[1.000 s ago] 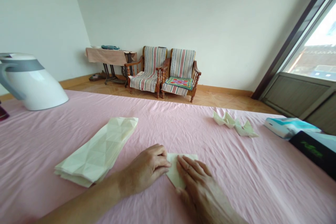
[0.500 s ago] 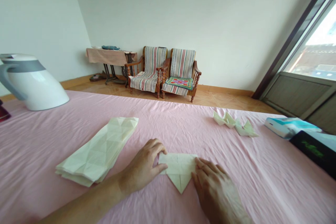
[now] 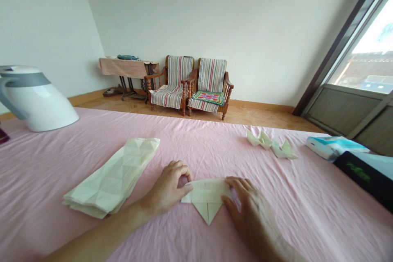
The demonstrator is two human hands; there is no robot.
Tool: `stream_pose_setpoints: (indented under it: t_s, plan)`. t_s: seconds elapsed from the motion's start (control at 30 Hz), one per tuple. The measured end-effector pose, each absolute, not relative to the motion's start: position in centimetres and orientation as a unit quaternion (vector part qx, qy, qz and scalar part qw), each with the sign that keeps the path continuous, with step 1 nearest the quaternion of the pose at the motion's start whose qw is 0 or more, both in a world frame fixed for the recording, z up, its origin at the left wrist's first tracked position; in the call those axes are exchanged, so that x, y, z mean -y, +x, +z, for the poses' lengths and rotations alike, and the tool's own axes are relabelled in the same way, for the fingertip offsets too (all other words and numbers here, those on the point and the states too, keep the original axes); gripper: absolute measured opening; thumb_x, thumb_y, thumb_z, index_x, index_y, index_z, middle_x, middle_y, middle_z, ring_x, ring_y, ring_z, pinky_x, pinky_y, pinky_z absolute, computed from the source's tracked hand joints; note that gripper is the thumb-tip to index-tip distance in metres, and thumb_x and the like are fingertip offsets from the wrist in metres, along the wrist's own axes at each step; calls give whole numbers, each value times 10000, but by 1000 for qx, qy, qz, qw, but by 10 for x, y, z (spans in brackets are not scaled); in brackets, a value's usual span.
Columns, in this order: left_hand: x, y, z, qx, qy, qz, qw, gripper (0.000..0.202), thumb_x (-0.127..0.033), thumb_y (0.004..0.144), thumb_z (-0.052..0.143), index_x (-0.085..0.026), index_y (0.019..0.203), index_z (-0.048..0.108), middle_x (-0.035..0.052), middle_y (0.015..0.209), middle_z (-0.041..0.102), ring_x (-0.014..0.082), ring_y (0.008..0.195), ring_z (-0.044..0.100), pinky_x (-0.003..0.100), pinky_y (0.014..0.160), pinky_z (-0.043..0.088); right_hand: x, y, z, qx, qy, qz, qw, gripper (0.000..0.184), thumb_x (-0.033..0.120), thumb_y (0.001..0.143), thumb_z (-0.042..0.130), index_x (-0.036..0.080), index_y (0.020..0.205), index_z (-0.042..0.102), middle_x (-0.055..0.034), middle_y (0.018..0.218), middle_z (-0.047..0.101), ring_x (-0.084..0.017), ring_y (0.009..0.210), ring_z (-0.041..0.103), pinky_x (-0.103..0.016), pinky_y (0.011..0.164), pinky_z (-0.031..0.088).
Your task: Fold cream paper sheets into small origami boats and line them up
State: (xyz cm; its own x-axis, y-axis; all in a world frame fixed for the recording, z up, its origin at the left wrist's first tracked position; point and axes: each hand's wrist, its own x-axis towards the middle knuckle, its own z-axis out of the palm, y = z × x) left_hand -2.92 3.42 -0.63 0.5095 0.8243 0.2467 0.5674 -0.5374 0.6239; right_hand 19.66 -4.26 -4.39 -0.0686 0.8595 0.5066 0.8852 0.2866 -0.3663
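Observation:
A small cream paper piece, folded with a point toward me, lies on the pink cloth. My left hand pinches its left corner with thumb and fingers. At its right edge my right hand curls its fingers round the paper's corner. A stack of creased cream paper sheets lies to the left of my hands. Two folded paper shapes rest further away on the right.
A white kettle stands at the far left. At the right edge lie a teal-and-white box and a black device. Beyond the cloth are two striped wooden chairs and a small table.
My right hand slid off the paper to its right edge, uncovering the folded point. My left hand went from pressing flat to pinching the left corner.

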Motion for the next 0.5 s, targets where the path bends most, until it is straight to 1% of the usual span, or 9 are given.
stream_pose_setpoints:
  t_s: [0.13, 0.2, 0.3, 0.37, 0.43, 0.47, 0.5]
  plan:
    - [-29, -29, -5, -403, 829, 294, 254, 118, -97, 756, 599, -178, 697, 536, -18, 716, 571, 164, 721, 526, 266, 685, 389, 40, 193, -52, 705, -584, -11, 401, 438, 163, 843, 478, 180, 1280, 458, -131, 1206, 595, -298, 1120, 540, -492, 905, 457]
    - [-28, -29, -5, -386, 828, 309, 265, 110, -128, 802, 582, -179, 721, 529, -24, 709, 571, 149, 694, 529, 253, 668, 395, 39, 192, -52, 704, -578, 7, 413, 478, 155, 843, 476, 203, 1316, 422, -113, 1186, 601, -288, 1106, 542, -492, 907, 450]
    - [-26, -30, -4, -354, 828, 337, 276, 124, -167, 861, 541, -181, 741, 512, -26, 712, 559, 135, 698, 543, 243, 683, 420, 39, 192, -44, 725, -561, 16, 399, 451, 148, 855, 498, 230, 1295, 440, -76, 1070, 640, -261, 992, 575, -451, 848, 455]
    - [-25, -30, -3, -338, 825, 357, 278, 142, -181, 886, 521, -183, 746, 499, -28, 703, 542, 129, 689, 543, 240, 690, 433, 41, 192, -34, 740, -544, 9, 395, 360, 142, 867, 521, 236, 1214, 501, -57, 997, 648, -248, 933, 574, -417, 803, 445]
    - [-23, -31, 0, -323, 824, 380, 268, 141, -182, 899, 526, -183, 760, 502, -23, 704, 539, 128, 682, 543, 242, 683, 439, 44, 191, -22, 749, -528, 1, 401, 197, 129, 888, 523, 239, 1045, 567, -32, 890, 637, -225, 855, 565, -383, 760, 424]
    - [-21, -32, 1, -310, 828, 393, 253, 125, -173, 902, 534, -182, 779, 512, -16, 716, 547, 132, 689, 547, 247, 682, 440, 46, 191, -16, 754, -518, -3, 403, 147, 117, 902, 509, 239, 949, 576, -19, 836, 623, -211, 813, 556, -371, 744, 410]
    - [-18, -32, 3, -288, 835, 410, 226, 93, -156, 903, 545, -179, 815, 530, -5, 737, 562, 138, 703, 551, 253, 682, 440, 47, 190, -11, 757, -505, -17, 414, 155, 99, 907, 498, 236, 896, 570, -11, 806, 611, -198, 781, 546, -365, 739, 398]
